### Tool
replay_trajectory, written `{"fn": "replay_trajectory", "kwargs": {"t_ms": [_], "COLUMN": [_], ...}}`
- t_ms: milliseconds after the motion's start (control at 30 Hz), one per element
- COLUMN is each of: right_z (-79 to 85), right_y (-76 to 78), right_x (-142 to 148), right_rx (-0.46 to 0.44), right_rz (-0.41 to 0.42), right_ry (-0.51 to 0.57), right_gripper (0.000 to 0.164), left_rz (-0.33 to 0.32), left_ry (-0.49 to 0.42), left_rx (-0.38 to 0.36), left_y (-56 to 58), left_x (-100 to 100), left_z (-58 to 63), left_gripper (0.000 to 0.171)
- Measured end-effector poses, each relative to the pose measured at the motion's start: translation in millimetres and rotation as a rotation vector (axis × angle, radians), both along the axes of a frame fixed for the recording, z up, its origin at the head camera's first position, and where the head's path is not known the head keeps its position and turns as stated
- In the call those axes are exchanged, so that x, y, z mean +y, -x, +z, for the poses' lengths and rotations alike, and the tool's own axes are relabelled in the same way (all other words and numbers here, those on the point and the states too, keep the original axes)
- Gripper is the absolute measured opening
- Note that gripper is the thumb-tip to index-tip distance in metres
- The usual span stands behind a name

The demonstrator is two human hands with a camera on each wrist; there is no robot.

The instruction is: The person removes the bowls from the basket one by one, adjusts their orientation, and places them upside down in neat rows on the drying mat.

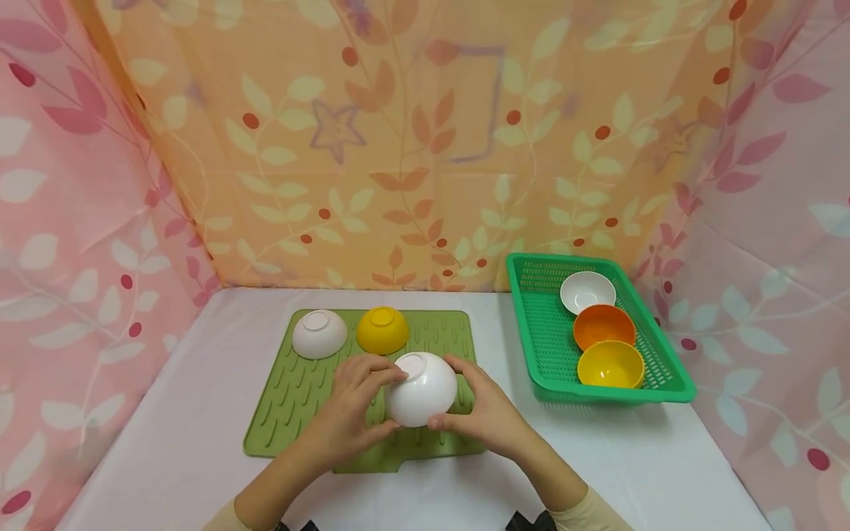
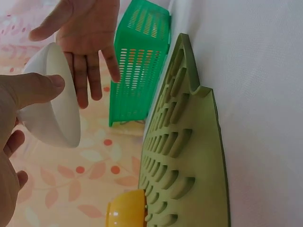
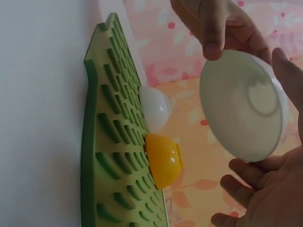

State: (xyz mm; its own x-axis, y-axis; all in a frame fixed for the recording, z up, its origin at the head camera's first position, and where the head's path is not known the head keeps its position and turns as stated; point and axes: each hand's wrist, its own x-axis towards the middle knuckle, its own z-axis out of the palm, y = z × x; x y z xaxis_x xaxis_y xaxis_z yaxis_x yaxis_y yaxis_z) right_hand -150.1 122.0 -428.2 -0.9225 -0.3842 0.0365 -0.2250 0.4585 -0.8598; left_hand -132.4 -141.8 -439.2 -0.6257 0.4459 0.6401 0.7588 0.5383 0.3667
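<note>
A white bowl (image 1: 425, 394) is held above the mat, tilted, its base toward the head camera. My left hand (image 1: 355, 402) pinches its rim; the left wrist view shows the thumb (image 2: 40, 90) on the inner side. At the bowl's other side is my right hand (image 1: 488, 413), fingers spread and mostly straight, fingertips at or close to the bowl. Below lies a green ridged drying mat (image 1: 292, 413). On its far part, a white bowl (image 1: 320, 335) and a yellow bowl (image 1: 383, 332) sit upside down, side by side.
To the right stands a green perforated basket (image 1: 531, 332). Along its right side it holds a white bowl (image 1: 587, 291), an orange bowl (image 1: 604, 326) and a yellow bowl (image 1: 611, 366). Patterned curtains (image 1: 398, 147) enclose the white-covered table (image 1: 192, 398) at the back and sides.
</note>
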Motion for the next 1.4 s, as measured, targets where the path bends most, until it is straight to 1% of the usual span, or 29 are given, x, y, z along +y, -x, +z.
{"fn": "replay_trajectory", "kwargs": {"t_ms": [167,300,333,367,400,433,500,533,600,667,733,833,933,1000,1100,1267,1333,1400], "right_z": [-6.0,-8.1,-8.5,-9.1,-9.8,-10.6,-11.7,-12.0,-12.6,-13.2,-13.9,-15.5,-16.7,-17.0,-17.4,-15.9,-14.3,-12.0], "right_y": [-0.1,0.4,1.0,1.6,2.1,2.7,4.1,4.7,5.8,6.7,6.8,7.0,7.6,8.2,9.6,12.3,13.9,17.0], "right_x": [-2.5,-3.8,-3.8,-3.5,-2.9,-2.3,-0.9,-0.1,1.3,2.0,2.4,2.3,2.0,1.7,0.5,1.0,3.3,5.6], "right_rx": [0.059,0.105,0.112,0.118,0.124,0.128,0.134,0.131,0.122,0.102,0.077,0.055,0.055,0.06,0.084,0.175,0.208,0.232], "right_rz": [0.032,0.027,0.021,0.013,0.006,0.002,0.007,0.015,0.045,0.083,0.114,0.141,0.154,0.148,0.125,0.085,0.075,0.061], "right_ry": [0.015,0.032,0.044,0.057,0.071,0.09,0.135,0.164,0.222,0.285,0.331,0.358,0.348,0.331,0.288,0.19,0.158,0.13], "right_gripper": [0.108,0.106,0.105,0.104,0.103,0.102,0.1,0.099,0.098,0.097,0.097,0.098,0.1,0.101,0.102,0.1,0.099,0.097], "left_rz": [-0.038,-0.05,-0.046,-0.037,-0.019,0.002,0.031,0.043,0.053,0.033,0.014,-0.01,-0.023,-0.026,-0.005,0.06,0.074,0.086], "left_ry": [0.001,-0.013,-0.019,-0.028,-0.039,-0.056,-0.112,-0.145,-0.206,-0.247,-0.264,-0.274,-0.287,-0.292,-0.286,-0.262,-0.25,-0.225], "left_rx": [0.049,0.076,0.064,0.038,-0.011,-0.077,-0.248,-0.352,-0.526,-0.638,-0.697,-0.711,-0.702,-0.692,-0.674,-0.671,-0.672,-0.666], "left_y": [-2.2,-2.6,-2.6,-3.1,-3.8,-5.1,-7.3,-7.8,-7.6,-5.7,-3.7,-1.8,-0.2,0.6,0.7,0.8,4.1,10.4], "left_x": [-1.1,-1.1,-0.9,-0.4,0.2,0.8,1.5,1.3,-0.2,-3.0,-5.7,-7.6,-7.7,-7.6,-8.1,-7.6,-5.5,-2.9], "left_z": [1.9,2.1,2.0,2.2,2.6,3.2,4.4,5.0,4.8,3.9,2.4,1.6,0.7,-0.1,-1.3,-2.0,-0.6,2.3], "left_gripper": [0.079,0.082,0.084,0.086,0.09,0.095,0.104,0.107,0.109,0.105,0.1,0.095,0.093,0.093,0.092,0.093,0.093,0.094]}}
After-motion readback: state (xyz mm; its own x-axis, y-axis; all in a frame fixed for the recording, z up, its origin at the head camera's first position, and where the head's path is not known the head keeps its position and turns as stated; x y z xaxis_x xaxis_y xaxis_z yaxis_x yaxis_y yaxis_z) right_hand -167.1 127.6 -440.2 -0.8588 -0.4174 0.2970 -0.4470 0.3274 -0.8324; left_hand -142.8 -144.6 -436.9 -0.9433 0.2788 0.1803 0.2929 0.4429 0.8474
